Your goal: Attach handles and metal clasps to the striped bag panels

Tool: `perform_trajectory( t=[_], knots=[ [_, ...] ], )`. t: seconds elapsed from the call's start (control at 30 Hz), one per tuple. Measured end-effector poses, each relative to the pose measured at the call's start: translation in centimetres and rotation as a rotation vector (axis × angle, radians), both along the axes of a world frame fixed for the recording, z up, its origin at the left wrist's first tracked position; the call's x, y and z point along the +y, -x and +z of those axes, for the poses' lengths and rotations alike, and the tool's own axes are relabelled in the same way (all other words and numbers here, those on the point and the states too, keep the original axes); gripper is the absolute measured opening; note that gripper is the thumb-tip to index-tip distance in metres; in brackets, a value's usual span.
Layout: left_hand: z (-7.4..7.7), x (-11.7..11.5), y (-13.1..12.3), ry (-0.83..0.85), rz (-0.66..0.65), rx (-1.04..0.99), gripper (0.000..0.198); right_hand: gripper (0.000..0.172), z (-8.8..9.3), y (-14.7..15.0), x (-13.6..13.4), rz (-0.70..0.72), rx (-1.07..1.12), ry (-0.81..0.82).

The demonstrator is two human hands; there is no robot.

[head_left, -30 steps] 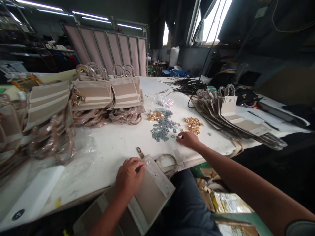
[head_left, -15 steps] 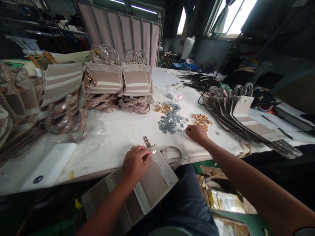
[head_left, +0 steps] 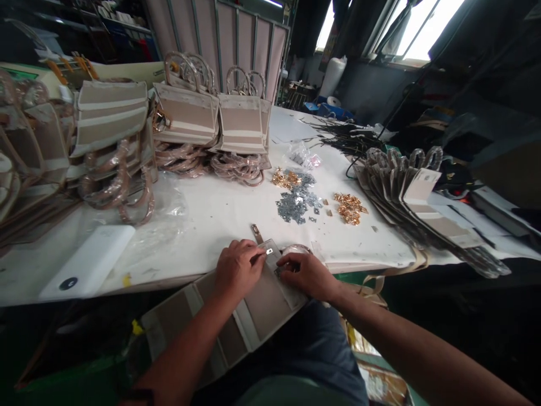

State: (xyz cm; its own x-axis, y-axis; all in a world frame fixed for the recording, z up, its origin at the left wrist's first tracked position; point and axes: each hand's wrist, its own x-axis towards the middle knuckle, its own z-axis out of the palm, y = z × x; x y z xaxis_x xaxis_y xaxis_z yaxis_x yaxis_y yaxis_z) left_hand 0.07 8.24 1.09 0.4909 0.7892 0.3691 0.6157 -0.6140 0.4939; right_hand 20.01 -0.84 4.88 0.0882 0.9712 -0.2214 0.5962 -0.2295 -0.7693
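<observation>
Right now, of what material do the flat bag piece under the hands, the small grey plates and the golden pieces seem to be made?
Flat bag piece: perhaps fabric or imitation leather, matte; its brownish panels show no gloss.
Small grey plates: probably thin metal, partly shiny; some catch the light.
Golden pieces: likely metal or plated plastic, polished; bright glints.

Small grey piece [head_left: 278, 272] at the right fingers [head_left: 289, 261] (mostly hidden), exact shape unclear.

Wht. tbl [head_left: 203, 217], gray metal pcs. [head_left: 296, 204], 2 gold piles [head_left: 350, 210], bag stacks [head_left: 243, 124]
</observation>
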Motion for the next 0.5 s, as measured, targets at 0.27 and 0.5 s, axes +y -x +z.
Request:
perform_trajectory(
  t=[0.27,0.5],
  knots=[
    [0.1,-0.2,-0.1,-0.009,0.010,-0.001,0.011,0.020,0.7,0.5,0.3,0.031,-0.192,0.006],
    [0.1,-0.2,0.1,-0.011,0.009,0.009,0.012,0.019,1.1,0.5,0.6,0.088,-0.304,0.008]
  ],
)
